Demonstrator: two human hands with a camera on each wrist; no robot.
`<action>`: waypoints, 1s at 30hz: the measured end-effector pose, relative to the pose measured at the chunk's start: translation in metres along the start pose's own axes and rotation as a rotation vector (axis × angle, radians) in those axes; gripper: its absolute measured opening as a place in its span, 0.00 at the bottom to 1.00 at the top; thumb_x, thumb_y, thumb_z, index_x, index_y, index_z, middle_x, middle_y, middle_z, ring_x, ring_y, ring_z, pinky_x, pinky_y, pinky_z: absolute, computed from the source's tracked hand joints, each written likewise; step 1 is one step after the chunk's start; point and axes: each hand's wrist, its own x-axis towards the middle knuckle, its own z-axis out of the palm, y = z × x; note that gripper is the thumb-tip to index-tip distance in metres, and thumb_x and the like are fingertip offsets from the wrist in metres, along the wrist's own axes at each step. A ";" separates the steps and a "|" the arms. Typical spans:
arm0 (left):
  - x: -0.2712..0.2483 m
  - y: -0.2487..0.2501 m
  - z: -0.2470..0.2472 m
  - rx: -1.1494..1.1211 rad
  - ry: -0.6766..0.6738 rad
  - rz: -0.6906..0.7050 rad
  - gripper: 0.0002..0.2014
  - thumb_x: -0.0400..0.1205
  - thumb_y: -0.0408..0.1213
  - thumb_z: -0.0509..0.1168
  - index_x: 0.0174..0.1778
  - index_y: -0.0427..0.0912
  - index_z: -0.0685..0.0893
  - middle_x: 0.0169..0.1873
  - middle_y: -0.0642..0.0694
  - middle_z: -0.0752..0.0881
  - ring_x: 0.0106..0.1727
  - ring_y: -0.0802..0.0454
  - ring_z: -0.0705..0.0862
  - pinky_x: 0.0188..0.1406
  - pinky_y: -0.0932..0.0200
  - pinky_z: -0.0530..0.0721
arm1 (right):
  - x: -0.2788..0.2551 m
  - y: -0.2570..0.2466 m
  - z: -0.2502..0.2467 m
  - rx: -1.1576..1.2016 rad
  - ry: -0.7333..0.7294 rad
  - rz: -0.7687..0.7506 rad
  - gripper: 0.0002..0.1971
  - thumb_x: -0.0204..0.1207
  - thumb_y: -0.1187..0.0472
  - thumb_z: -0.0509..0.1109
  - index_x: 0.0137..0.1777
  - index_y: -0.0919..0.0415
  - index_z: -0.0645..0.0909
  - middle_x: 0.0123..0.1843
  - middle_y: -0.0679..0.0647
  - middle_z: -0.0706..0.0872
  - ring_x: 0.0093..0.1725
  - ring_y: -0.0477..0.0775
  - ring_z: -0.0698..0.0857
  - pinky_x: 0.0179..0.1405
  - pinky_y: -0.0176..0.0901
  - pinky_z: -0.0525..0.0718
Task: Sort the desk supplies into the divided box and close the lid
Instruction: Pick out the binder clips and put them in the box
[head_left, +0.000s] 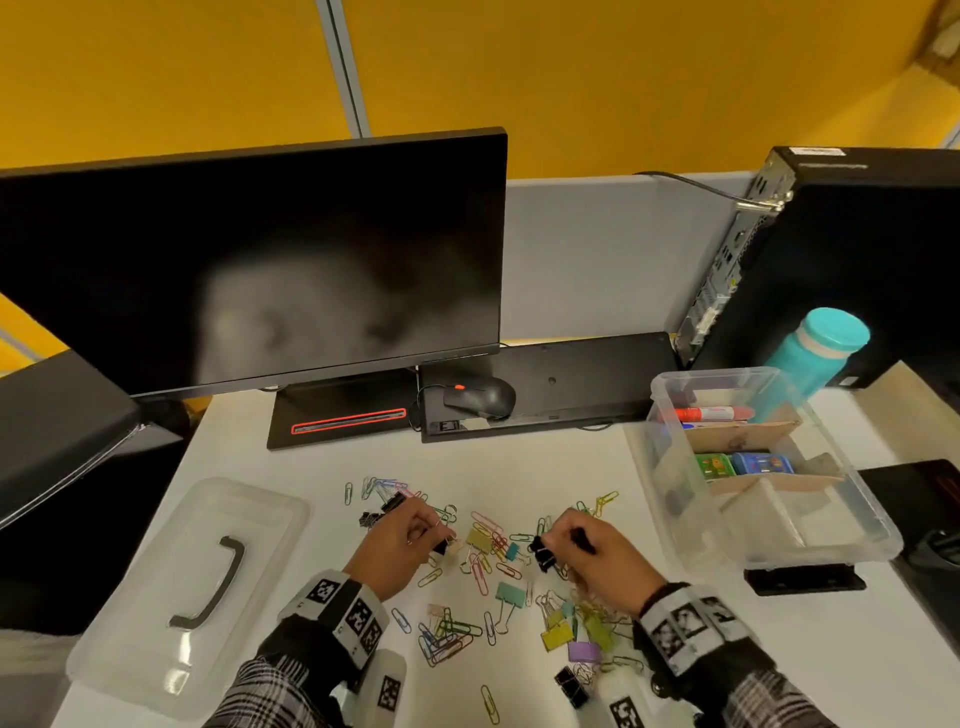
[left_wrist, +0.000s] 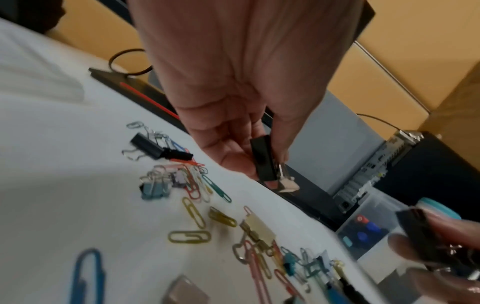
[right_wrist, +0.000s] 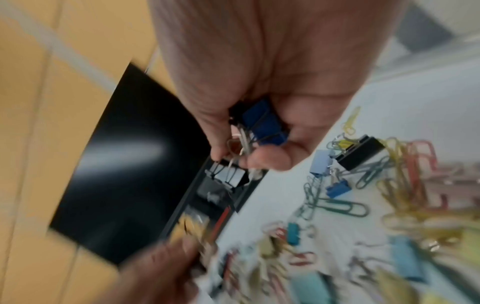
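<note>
Coloured paper clips and binder clips (head_left: 488, 577) lie scattered across the white desk in front of me. My left hand (head_left: 415, 535) hovers over the left of the pile and pinches a black binder clip (left_wrist: 265, 160) between thumb and fingers. My right hand (head_left: 576, 545) is over the middle of the pile with its fingers curled round several binder clips, a blue one (right_wrist: 265, 123) and black ones (head_left: 543, 553) among them. The clear divided box (head_left: 769, 462) stands open at the right, holding markers and small coloured items. Its clear lid (head_left: 187, 592) with a dark handle lies at the left.
A dark monitor (head_left: 249, 270) and its stand are behind the pile. A mouse (head_left: 480, 397) rests on an upturned black keyboard (head_left: 571, 379). A computer tower (head_left: 841, 249) and a teal bottle (head_left: 815, 348) are at the back right, behind the box.
</note>
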 end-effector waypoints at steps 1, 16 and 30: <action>-0.001 0.001 0.002 -0.071 -0.016 -0.020 0.05 0.82 0.39 0.66 0.44 0.43 0.79 0.42 0.49 0.90 0.45 0.54 0.87 0.43 0.60 0.85 | -0.004 -0.003 -0.006 0.201 -0.019 0.039 0.09 0.80 0.57 0.67 0.40 0.60 0.75 0.33 0.54 0.77 0.26 0.45 0.75 0.26 0.36 0.76; -0.011 0.014 0.010 -1.029 -0.077 -0.346 0.10 0.84 0.27 0.54 0.51 0.35 0.80 0.28 0.45 0.80 0.28 0.49 0.80 0.26 0.59 0.80 | -0.004 0.004 0.011 -0.309 -0.164 -0.016 0.07 0.79 0.58 0.64 0.55 0.47 0.74 0.33 0.49 0.81 0.26 0.47 0.75 0.22 0.37 0.73; -0.002 0.014 0.030 0.059 0.051 -0.175 0.14 0.84 0.49 0.60 0.59 0.44 0.79 0.39 0.50 0.85 0.33 0.57 0.81 0.35 0.62 0.79 | 0.011 -0.019 0.047 -1.279 -0.302 -0.216 0.16 0.80 0.64 0.59 0.67 0.59 0.66 0.38 0.57 0.80 0.32 0.57 0.76 0.31 0.44 0.75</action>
